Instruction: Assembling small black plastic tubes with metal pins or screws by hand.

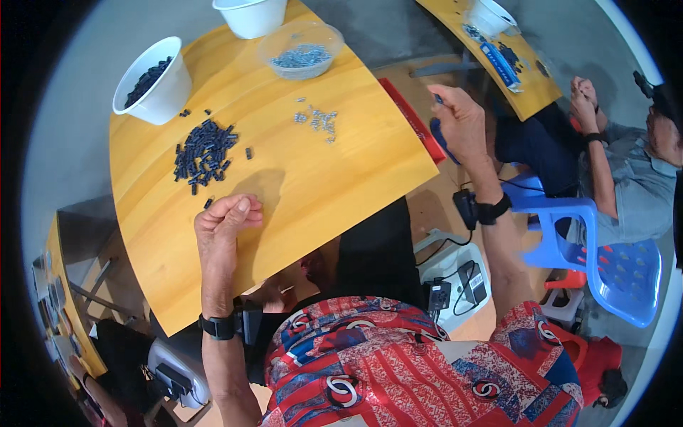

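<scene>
My left hand (231, 217) is over the near part of the yellow table, its thumb and fingers pinched together; whatever they may hold is hidden. My right hand (461, 124) is raised past the table's right edge, above a red tray (411, 117). Between its thumb and forefinger shows the end of a small dark piece (438, 98). A heap of short black cylindrical parts (204, 151) lies just beyond my left hand, with a few strays around it. Farther right, small silvery metal pieces (318, 121) are scattered on the wood.
At the far left a white tub (178, 91) holds more black parts. A clear bowl (279, 48) of metal pieces and another white tub (250, 20) stand at the far edge. To the right, a person (626, 185) sits by a blue plastic chair (626, 277) and a second table (523, 99).
</scene>
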`<state>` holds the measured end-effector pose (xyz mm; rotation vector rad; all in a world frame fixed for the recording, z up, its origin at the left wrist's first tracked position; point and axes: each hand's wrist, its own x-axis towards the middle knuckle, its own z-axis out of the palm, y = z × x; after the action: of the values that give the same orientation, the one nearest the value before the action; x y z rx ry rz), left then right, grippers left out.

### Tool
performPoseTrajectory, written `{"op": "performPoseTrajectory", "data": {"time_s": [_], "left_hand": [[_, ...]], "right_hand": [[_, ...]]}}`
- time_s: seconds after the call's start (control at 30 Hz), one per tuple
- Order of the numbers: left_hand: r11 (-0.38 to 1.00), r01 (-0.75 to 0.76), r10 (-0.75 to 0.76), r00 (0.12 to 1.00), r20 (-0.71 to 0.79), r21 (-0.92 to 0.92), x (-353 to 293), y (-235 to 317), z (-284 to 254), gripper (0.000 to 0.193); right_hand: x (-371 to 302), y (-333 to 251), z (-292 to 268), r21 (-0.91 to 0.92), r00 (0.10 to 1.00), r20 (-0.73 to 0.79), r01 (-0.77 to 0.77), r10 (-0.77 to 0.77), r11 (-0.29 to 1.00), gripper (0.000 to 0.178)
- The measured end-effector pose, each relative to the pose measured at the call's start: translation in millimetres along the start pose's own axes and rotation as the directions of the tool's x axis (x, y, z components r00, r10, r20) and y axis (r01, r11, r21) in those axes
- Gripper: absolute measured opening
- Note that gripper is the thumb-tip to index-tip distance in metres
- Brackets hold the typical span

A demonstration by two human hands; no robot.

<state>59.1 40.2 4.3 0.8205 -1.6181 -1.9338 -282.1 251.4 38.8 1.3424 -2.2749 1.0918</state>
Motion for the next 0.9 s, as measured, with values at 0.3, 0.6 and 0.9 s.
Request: {"op": "performPoseTrajectory", "data": {"time_s": [0.3,0.6,0.9], "left_hand": [[0.903,-0.179,0.274,0.94,-0.204,0.39,-12.8,-5.6,-33.6,0.006],[0.755,-0.31,0.46,0.879,-0.13,0.578,12.8,-6.4,-38.3,0.008],[0.884,-0.333,0.405,0.896,-0.18,0.329,18.2,-11.8,-44.4,0.009]], "right_hand": [[-34.8,145.6,47.1,-0.375,0.963,0.253,0.005,0.097,0.927,0.039],[5.7,21.1,5.2,0.357,0.886,0.36,-0.421,0.293,0.834,0.028],[33.9,-168.9,100.6,0.468,0.807,0.524,-0.007,-0.271,0.884,0.017]]}}
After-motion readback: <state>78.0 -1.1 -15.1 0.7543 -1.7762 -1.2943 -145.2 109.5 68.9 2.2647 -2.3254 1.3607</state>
